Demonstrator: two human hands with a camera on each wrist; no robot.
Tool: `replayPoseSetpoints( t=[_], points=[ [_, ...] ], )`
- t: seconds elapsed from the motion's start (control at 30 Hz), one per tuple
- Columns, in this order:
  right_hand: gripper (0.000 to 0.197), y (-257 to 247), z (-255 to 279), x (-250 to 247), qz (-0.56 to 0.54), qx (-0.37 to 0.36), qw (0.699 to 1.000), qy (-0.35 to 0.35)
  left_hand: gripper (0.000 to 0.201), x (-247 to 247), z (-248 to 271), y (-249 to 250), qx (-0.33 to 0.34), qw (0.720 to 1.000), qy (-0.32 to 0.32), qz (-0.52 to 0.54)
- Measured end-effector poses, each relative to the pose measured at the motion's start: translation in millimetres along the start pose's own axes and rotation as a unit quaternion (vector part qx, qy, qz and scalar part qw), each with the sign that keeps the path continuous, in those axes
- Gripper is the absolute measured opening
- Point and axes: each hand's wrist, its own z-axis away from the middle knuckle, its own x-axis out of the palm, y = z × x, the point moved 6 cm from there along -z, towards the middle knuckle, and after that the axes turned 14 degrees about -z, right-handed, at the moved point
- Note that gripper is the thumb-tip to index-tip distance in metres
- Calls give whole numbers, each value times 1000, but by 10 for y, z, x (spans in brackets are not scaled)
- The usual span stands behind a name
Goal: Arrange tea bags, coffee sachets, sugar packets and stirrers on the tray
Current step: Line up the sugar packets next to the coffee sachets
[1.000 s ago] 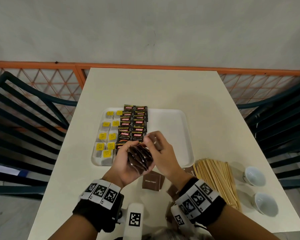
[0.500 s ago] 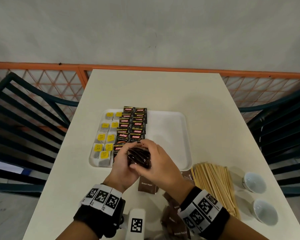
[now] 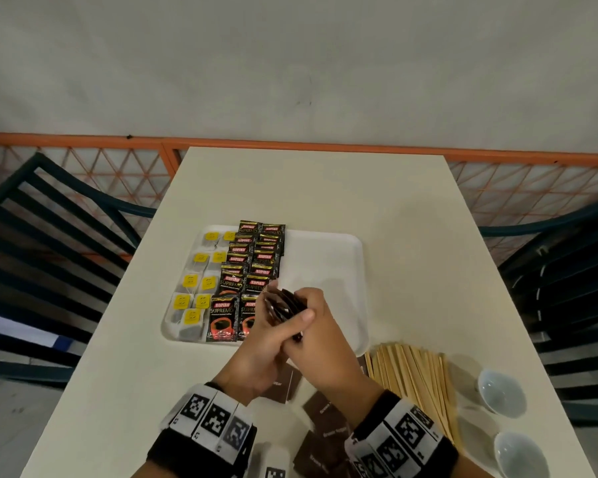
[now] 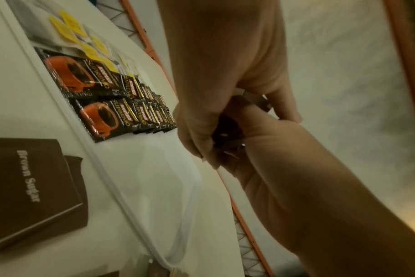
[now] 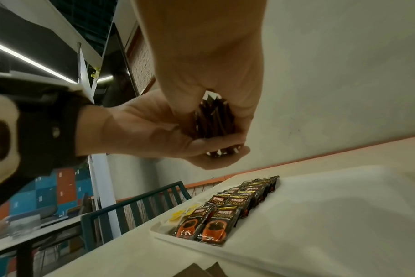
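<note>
A stack of brown sugar packets [image 3: 285, 303] stands on edge between both my hands, just above the near part of the white tray [image 3: 328, 257]. My left hand [image 3: 270, 329] cups the stack from below and the left. From the right, my right hand [image 3: 320, 317] grips it, thumb across the front. The right wrist view shows the sugar packets [image 5: 213, 120] bunched in the left hand's [image 5: 154, 135] palm. On the tray lie rows of tea bags [image 3: 195, 293] with yellow tags and black coffee sachets [image 3: 252, 267]. Wooden stirrers [image 3: 411, 381] lie on the table at the right.
Several loose brown sugar packets [image 3: 328, 419] lie on the table [image 3: 325, 188] near my wrists. Two small white cups [image 3: 501, 396] stand at the near right. The tray's right half is bare. Dark chairs [image 3: 49, 243] flank the table, and an orange railing runs behind.
The fanned packets have been gathered into a tight stack. My right hand has wrapped round it, and both hands have moved forward over the tray's near edge.
</note>
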Motion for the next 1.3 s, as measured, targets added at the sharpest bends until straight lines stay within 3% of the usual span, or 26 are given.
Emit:
replayPoseSetpoints(
  t=[0.1,0.2,0.3,0.43,0.5,0.57,0.67,0.8,0.93,1.07,1.3],
  points=[
    [45,77,30,-20,-50,14,997,-65,48,-20,-7,-73,7,997,48,56],
    [41,132,42,-2,-108,41,982,-151,35,-126,-9,-122,-9,993,34,115],
    [25,189,-94,-75,-187,87,971,-122,28,-201,-26,-111,-19,991,-9,131],
    [15,300,-307,-150,-188,135,973,-29,41,-225,-67,-16,-14,988,-53,142],
    [24,385,-379,-113,-210,189,958,-41,37,-283,-112,31,-8,986,-56,156],
    [22,401,-444,-68,-259,219,938,-68,33,-340,-148,93,-5,985,-68,158],
    [12,388,-558,-93,-301,215,928,-53,56,-418,-232,158,-2,982,-92,165],
    [3,376,-680,-81,-324,208,922,-46,44,-533,-372,163,-18,980,-84,178],
    [8,385,-759,-24,-332,211,917,-65,64,-603,-456,207,-22,979,-86,184],
    [10,473,-873,22,-328,232,913,-72,30,-711,-565,208,-32,979,-71,188],
    [12,732,-1174,26,-304,263,914,-63,68,-885,-743,198,-30,977,-67,201]
  ],
)
